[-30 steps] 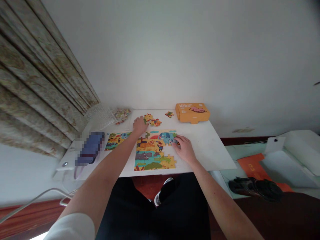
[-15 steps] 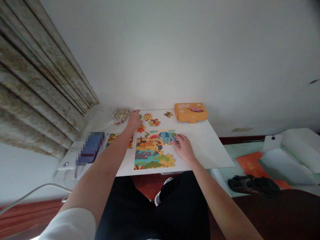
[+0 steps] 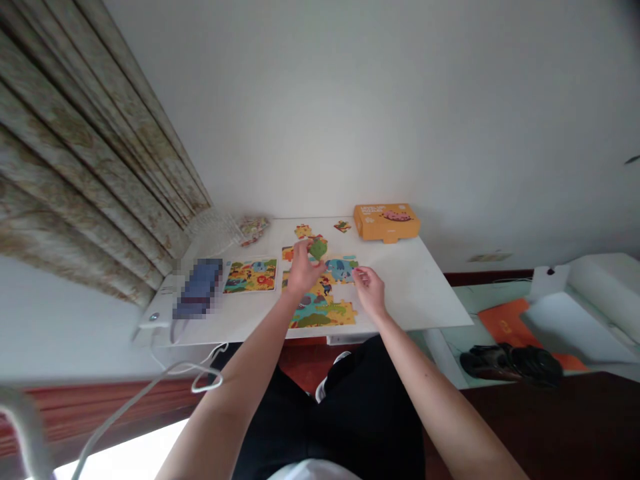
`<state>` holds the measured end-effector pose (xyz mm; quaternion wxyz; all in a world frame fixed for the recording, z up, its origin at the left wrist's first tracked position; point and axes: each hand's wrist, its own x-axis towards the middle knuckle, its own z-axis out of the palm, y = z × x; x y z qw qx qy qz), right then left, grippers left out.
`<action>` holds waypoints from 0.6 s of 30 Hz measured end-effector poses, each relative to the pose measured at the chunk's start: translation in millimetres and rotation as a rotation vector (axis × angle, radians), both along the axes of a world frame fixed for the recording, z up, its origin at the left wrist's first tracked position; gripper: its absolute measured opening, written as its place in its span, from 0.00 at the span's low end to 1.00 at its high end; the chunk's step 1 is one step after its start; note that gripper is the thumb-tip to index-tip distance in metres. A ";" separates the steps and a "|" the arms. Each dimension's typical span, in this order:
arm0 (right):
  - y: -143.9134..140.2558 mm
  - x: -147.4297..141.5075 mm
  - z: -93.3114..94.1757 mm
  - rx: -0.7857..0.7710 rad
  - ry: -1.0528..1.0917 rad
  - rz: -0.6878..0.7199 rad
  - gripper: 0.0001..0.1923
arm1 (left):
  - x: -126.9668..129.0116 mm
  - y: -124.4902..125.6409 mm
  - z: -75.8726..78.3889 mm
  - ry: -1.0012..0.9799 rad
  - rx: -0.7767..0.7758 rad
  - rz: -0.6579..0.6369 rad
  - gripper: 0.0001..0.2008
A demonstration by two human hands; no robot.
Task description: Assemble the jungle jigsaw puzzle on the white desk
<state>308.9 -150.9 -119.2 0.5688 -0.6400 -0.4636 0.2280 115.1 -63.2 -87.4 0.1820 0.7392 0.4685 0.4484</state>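
A green puzzle piece [image 3: 319, 249] is pinched in the fingers of my left hand [image 3: 303, 272], raised above the partly joined jigsaw puzzle [image 3: 320, 315]. That hand and forearm cover the puzzle's left part. Beside the blue elephant [image 3: 341, 270] at the puzzle's right edge is my right hand [image 3: 370, 288], its fingers curled closed; whether anything is in them is hidden. Behind the puzzle lie loose pieces: a yellow one [image 3: 303, 231] and a green-and-orange one [image 3: 343, 227]. An orange piece [image 3: 287, 253] lies left of my left fingers.
A picture card [image 3: 251, 275] lies left of the puzzle, with a blurred-out phone-like object [image 3: 199, 288] beyond it. At the back stand an orange puzzle box [image 3: 387, 223], a bag of pieces [image 3: 253, 229] and clear bubble wrap [image 3: 213, 230]. White cables [image 3: 145, 393] hang at the left.
My left hand has come from the back left of the table toward the right and nearer, now with the green piece. My right hand's fingers have curled in at the puzzle's right edge. The view has shifted slightly.
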 end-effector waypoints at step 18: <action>-25.8 -54.5 12.3 -0.207 0.731 0.053 0.19 | 24.1 -76.8 -24.3 0.014 0.129 -0.124 0.26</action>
